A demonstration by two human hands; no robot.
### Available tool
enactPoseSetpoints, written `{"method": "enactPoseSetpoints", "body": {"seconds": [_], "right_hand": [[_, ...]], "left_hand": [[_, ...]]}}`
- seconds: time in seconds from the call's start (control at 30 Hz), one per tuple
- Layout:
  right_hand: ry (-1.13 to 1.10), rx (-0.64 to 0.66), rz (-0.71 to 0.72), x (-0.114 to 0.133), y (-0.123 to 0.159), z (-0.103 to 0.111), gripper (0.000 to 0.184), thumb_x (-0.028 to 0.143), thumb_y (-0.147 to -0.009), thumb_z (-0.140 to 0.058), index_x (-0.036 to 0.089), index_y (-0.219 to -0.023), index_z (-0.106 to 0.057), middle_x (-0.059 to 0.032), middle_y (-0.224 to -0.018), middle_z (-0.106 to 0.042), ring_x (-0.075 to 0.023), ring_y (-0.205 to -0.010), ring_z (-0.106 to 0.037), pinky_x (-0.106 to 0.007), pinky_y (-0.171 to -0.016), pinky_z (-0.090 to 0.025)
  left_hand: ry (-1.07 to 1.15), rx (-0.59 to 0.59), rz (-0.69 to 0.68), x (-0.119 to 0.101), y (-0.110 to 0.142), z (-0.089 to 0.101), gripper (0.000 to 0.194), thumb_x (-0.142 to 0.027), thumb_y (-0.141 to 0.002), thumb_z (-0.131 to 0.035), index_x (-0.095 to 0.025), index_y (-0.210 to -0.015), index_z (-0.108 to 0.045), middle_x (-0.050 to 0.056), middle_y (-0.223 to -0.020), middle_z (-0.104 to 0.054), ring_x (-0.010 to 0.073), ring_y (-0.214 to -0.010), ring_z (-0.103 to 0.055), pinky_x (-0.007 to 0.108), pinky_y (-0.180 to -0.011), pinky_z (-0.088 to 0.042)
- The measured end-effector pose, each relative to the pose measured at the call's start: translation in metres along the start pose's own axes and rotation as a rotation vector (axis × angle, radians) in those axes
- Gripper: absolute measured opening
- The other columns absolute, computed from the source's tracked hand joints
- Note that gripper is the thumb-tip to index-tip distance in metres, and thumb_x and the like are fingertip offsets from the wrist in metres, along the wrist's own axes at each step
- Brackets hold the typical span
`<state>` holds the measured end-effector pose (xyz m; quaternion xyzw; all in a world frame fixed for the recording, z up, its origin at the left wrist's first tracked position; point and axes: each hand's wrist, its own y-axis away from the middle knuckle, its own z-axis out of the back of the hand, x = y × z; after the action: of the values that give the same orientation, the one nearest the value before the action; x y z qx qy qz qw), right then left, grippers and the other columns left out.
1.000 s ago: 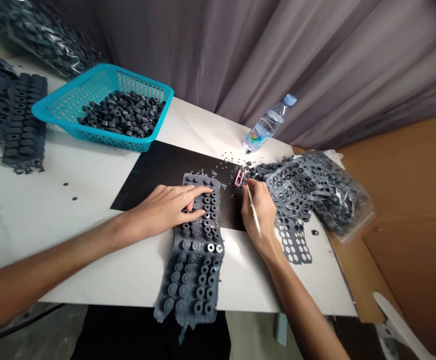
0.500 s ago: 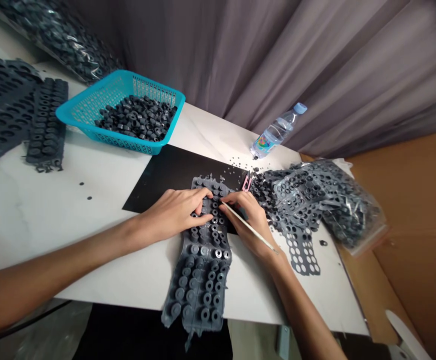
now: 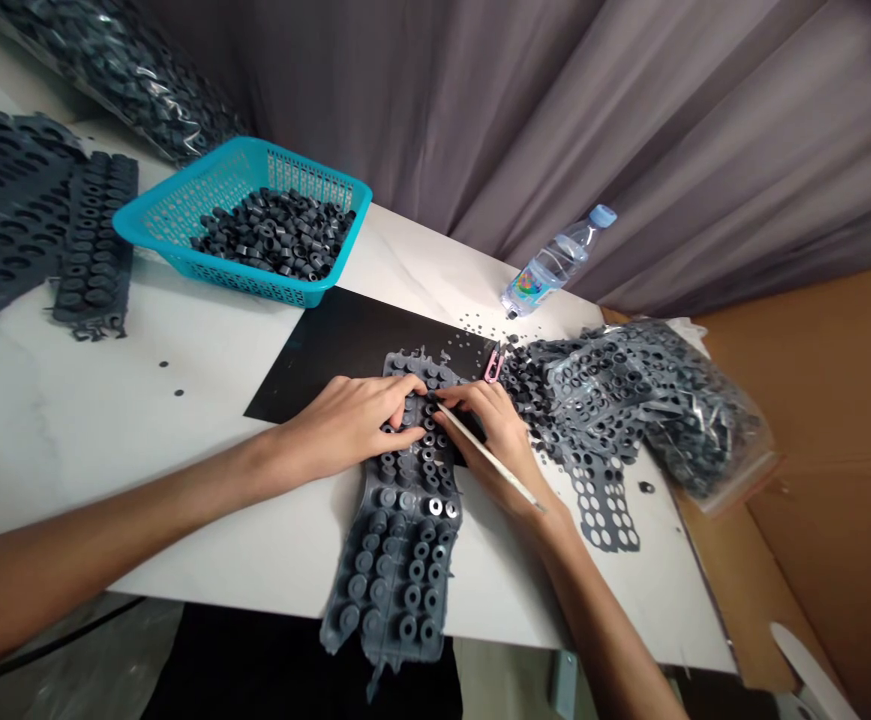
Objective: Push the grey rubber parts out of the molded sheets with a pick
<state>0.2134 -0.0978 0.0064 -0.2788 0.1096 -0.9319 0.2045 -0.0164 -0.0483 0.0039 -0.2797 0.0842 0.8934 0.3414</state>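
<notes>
A long dark grey rubber sheet [image 3: 394, 545] with rows of round raised knobs lies in front of me, its near end hanging over the table edge. Several knobs on its right side have open holes. My left hand [image 3: 352, 415] grips the sheet's upper part from the left, thumb and forefinger apart around the knobs. Pinched in my right hand [image 3: 501, 432] is a thin whitish stick-like tool [image 3: 491, 460]; its tip is at the knobs between my two hands and is partly hidden by fingers. A black mat [image 3: 330, 345] lies under the sheet's far part.
A blue basket [image 3: 236, 285] of small black rubber rings stands back left, beside more knobbed sheets [image 3: 94, 240]. Pink snips [image 3: 493, 362], a water bottle [image 3: 551, 265], a heap of perforated sheets [image 3: 600, 400] and a plastic bag [image 3: 712, 440] are at right.
My right hand and the stick have shifted slightly left, bringing the tip closer to my left fingers. My left hand stays in place on the sheet.
</notes>
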Motion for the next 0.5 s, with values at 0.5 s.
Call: {"method": "enactPoseSetpoints", "body": {"seconds": [0.5], "right_hand": [[0.327, -0.264, -0.253, -0.010, 0.003, -0.007, 0.032, 0.041, -0.110, -0.040, 0.022, -0.125, -0.061, -0.0110, -0.118, -0.063, -0.0268, -0.105, -0.062, -0.042, -0.089, -0.051]], "left_hand": [[-0.010, 0.047, -0.002, -0.005, 0.000, 0.005, 0.036, -0.047, -0.098, -0.060, -0.028, -0.128, -0.057, -0.005, -0.088, -0.068, 0.0199, -0.088, -0.068, 0.031, -0.067, -0.031]]}}
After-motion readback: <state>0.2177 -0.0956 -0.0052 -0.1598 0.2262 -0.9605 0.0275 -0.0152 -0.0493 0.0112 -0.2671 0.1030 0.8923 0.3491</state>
